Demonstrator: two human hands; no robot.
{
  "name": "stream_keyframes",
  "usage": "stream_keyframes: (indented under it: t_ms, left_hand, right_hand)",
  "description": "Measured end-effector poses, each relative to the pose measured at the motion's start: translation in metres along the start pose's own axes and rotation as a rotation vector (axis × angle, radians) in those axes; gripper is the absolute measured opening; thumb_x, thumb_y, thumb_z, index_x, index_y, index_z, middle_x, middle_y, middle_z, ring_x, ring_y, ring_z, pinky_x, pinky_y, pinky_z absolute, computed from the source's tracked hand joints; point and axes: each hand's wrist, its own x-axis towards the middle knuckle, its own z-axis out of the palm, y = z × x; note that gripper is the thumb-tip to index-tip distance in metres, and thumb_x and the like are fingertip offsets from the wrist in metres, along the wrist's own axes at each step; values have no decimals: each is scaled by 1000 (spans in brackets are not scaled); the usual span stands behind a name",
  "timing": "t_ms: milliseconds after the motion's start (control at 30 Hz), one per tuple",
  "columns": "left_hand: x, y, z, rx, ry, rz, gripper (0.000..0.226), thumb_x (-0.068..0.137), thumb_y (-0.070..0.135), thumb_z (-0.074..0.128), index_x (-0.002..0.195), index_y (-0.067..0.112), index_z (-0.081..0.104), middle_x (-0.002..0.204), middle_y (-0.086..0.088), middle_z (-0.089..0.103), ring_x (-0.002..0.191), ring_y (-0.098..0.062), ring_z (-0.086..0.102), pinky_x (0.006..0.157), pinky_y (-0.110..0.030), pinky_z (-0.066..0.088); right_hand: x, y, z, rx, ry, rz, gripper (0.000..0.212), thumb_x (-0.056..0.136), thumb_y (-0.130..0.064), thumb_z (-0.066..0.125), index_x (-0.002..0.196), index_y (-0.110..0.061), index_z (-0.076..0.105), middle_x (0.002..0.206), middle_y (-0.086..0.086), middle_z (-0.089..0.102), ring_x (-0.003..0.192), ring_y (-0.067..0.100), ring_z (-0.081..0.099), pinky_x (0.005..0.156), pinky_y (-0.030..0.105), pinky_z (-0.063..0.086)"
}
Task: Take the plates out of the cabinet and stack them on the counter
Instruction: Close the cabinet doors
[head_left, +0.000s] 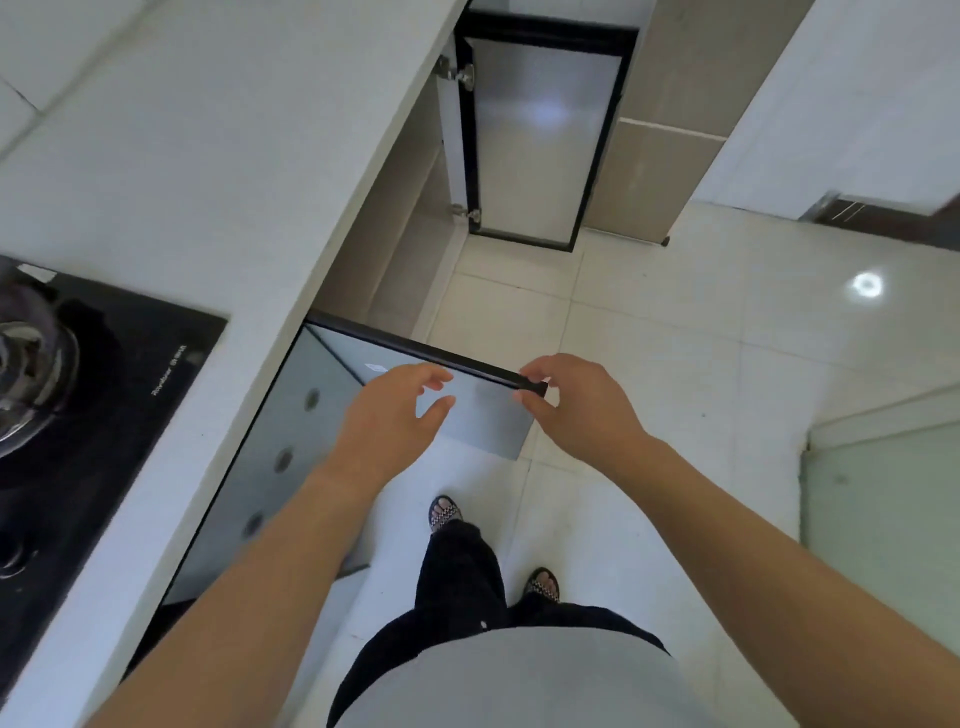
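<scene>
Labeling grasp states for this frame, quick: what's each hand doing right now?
Left hand: open, fingers spread, holding nothing, hovering by the near cabinet door.
Right hand: fingers pinching the door's dark top edge at its corner.

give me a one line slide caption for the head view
Right hand grips the top edge of the near cabinet door, left hand open beside it; no plates visible yet.

Two cabinet doors are standing open below the counter (218, 171): a near door (415, 395) and a far door (540, 145), both off the counter's front edge. Two hinges (460, 75) are showing on the far door. One black hob (104, 395) is sitting in the counter. Two hands are reaching toward the near door: left hand (387, 421), right hand (582, 410). Two sandalled feet (444, 512) are standing on the floor beside the counter.
</scene>
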Motion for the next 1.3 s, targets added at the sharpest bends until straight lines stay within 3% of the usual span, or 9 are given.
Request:
stream_keyframes:
  t_ms: [233, 433, 633, 767, 1000, 1300]
  left_hand:
    - [68, -33, 15, 115, -126, 77, 29, 87, 31, 59, 116, 23, 60, 119, 6, 61, 112, -17, 53, 92, -28, 41]
    - [114, -49, 39, 229, -342, 215, 44, 86, 37, 61, 126, 23, 52, 128, 4, 56, 118, -18, 50, 94, -29, 39]
    - [144, -53, 52, 236, -443, 240, 28, 91, 31, 53, 118, 23, 58, 115, 3, 61, 104, -18, 57, 82, -32, 45]
    - [153, -58, 52, 249, -473, 256, 22, 93, 28, 50, 110, 22, 63, 107, 1, 62, 98, -18, 57, 72, -26, 38]
    - [160, -63, 50, 254, -483, 248, 22, 92, 32, 52, 110, 24, 61, 107, 3, 61, 99, -16, 56, 73, -27, 39]
    - [177, -54, 55, 217, -442, 127, 21, 91, 32, 53, 107, 23, 63, 104, 2, 61, 97, -19, 57, 75, -30, 43]
  right_hand:
    - [59, 10, 33, -102, -54, 129, 37, 92, -33, 53, 126, -18, 53, 127, 2, 55, 118, 20, 48, 90, 30, 42]
    - [82, 19, 59, -135, -69, 270, 38, 92, -32, 54, 126, -17, 53, 127, 3, 54, 117, 23, 47, 92, 37, 44]
    - [94, 26, 71, -89, -80, 366, 35, 91, -29, 56, 123, -15, 57, 123, 4, 57, 111, 23, 53, 89, 35, 46]
    - [98, 30, 73, -81, -92, 406, 30, 92, -25, 55, 118, -13, 61, 116, 6, 61, 104, 23, 56, 85, 31, 44]
    - [103, 40, 69, -54, -104, 435, 25, 90, -28, 57, 110, -14, 66, 110, 4, 64, 99, 21, 58, 81, 28, 44]
    - [133, 59, 54, -79, -132, 317, 25, 91, -29, 55, 109, -16, 66, 108, 1, 64, 98, 19, 58, 74, 20, 35]
